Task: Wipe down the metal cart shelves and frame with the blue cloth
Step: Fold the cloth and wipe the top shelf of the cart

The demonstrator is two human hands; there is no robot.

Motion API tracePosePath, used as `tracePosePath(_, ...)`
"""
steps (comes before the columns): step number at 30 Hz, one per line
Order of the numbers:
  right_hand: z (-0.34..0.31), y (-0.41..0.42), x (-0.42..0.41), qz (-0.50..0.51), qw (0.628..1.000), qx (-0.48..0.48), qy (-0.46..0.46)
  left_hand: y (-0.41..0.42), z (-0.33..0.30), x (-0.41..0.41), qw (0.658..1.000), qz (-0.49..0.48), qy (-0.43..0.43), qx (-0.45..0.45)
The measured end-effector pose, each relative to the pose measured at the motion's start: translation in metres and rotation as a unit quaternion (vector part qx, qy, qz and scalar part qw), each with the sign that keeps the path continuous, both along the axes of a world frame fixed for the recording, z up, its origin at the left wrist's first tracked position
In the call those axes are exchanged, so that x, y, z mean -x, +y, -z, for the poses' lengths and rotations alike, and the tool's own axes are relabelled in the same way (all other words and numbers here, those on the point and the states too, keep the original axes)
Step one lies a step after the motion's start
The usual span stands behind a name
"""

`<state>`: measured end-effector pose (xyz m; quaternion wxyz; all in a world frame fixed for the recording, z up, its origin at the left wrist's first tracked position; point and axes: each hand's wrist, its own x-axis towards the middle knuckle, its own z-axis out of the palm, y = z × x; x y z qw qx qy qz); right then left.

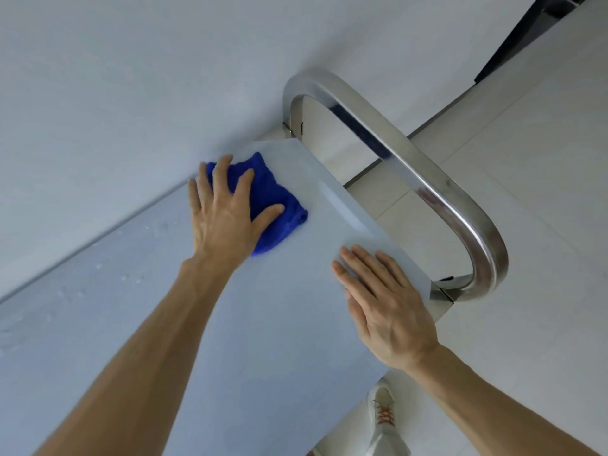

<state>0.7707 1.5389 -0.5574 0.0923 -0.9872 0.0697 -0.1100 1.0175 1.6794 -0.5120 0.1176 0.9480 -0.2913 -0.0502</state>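
Four left fingers (227,179) flat atop blue cloth (279,205).

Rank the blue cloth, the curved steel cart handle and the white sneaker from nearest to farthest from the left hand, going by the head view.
1. Blue cloth: pressed flat under the left hand, at the shelf's far corner.
2. Curved steel cart handle: off to the right, past the shelf edge.
3. White sneaker: on the floor at lower right, farthest.
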Motion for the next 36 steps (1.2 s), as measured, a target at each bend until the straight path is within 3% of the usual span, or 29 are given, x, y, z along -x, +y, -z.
tracePosePath(2, 0.001, 0.000, 0.000, 0.003, 1.000, 0.000, -0.002, -0.027, -0.004, -0.001, 0.997, 0.060, -0.029, -0.027)
tracePosePath(7, 0.001, 0.000, 0.002, 0.008, 1.000, 0.005, -0.003, -0.090, 0.003, 0.036, 0.985, 0.169, -0.016, 0.007)
tracePosePath(10, 0.001, 0.000, 0.002, 0.002, 1.000, 0.006, 0.004, -0.093, 0.008, 0.027, 0.957, 0.287, -0.048, 0.007)
tracePosePath(12, 0.001, 0.000, 0.001, 0.001, 1.000, 0.005, 0.004, -0.086, 0.008, 0.003, 0.947, 0.312, -0.073, -0.013)
tracePosePath(17, 0.002, 0.002, 0.002, 0.003, 1.000, 0.001, 0.000, -0.045, 0.006, -0.063, 0.975, 0.186, -0.119, -0.035)
tracePosePath(22, 0.002, 0.002, 0.001, 0.009, 1.000, 0.000, -0.009, -0.066, 0.008, -0.031, 0.989, 0.118, -0.085, -0.032)
tracePosePath(27, 0.002, 0.004, 0.000, 0.004, 1.000, -0.006, -0.005, -0.062, 0.012, 0.003, 0.976, 0.196, -0.090, 0.007)
tracePosePath(30, 0.001, 0.003, 0.000, 0.000, 1.000, -0.005, -0.003, -0.017, 0.015, -0.005, 0.976, 0.197, -0.087, 0.018)
tracePosePath(36, -0.001, 0.004, -0.002, 0.003, 1.000, -0.003, -0.008, 0.121, 0.016, -0.020, 0.992, 0.062, -0.104, 0.028)
